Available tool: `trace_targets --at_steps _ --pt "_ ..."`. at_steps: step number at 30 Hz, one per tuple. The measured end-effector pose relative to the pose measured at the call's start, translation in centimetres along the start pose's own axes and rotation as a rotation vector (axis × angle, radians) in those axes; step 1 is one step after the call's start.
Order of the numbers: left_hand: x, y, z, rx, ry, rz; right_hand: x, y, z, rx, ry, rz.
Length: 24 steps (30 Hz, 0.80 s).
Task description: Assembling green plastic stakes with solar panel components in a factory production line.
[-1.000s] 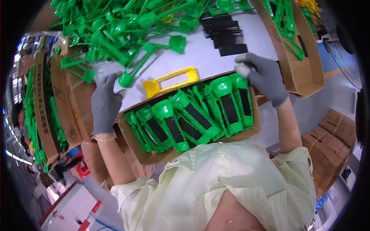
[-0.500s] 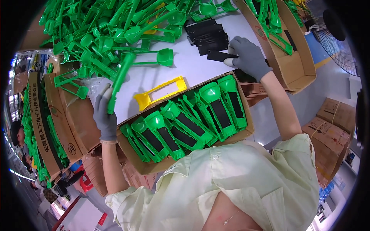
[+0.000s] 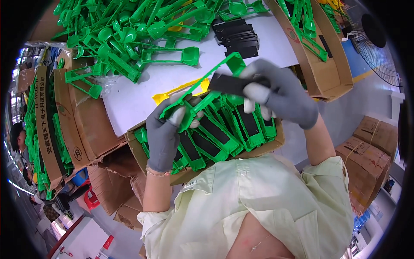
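Both hands wear grey gloves with pale fingertips. My left hand [image 3: 166,131] grips one end of a green plastic frame [image 3: 235,64], which tilts up to the right above the carton. My right hand [image 3: 280,93], slightly blurred, pinches a flat black rectangular strip [image 3: 227,84] over the open middle of that frame; whether the two touch I cannot tell. Beneath them, an open cardboard box [image 3: 278,140] holds several green frames [image 3: 252,129] with black strips set in them. Partly covered by the held frame, a yellow frame [image 3: 161,97] lies on the white table.
A heap of green frames [image 3: 125,39] covers the table's far left. Beside it is a stack of black strips [image 3: 237,39]. Long cartons stand at right [image 3: 332,82] and left [image 3: 54,125]. A fan [image 3: 375,43] and closed boxes [image 3: 366,159] are farther right.
My left hand has brought the green frame rightward and down over the box. My right hand has come back from the stack with a black strip, up to the frame.
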State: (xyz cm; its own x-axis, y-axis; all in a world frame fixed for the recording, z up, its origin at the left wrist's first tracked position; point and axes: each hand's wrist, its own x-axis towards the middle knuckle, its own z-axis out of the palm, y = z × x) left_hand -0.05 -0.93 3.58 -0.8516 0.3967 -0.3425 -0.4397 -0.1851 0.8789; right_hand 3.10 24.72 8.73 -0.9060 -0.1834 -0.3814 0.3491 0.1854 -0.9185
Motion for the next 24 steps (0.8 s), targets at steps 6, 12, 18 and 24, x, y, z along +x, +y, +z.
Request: trace_targets --at_steps 6,12,18,24 --pt "-0.5 -1.1 0.8 -0.066 -0.046 -0.007 1.0 1.9 1.3 -0.108 0.078 -0.146" --pt "-1.0 -1.0 1.7 -0.012 -0.028 -0.086 1.5 3.3 2.7 -0.571 0.262 -0.336" --pt "-1.1 -1.2 3.1 0.017 0.064 -0.105 1.1 4.4 3.6 -0.714 0.363 -0.421" --pt "-2.3 -0.5 3.5 0.221 0.084 -0.008 -0.5 3.0 2.9 -0.713 0.524 -0.271"
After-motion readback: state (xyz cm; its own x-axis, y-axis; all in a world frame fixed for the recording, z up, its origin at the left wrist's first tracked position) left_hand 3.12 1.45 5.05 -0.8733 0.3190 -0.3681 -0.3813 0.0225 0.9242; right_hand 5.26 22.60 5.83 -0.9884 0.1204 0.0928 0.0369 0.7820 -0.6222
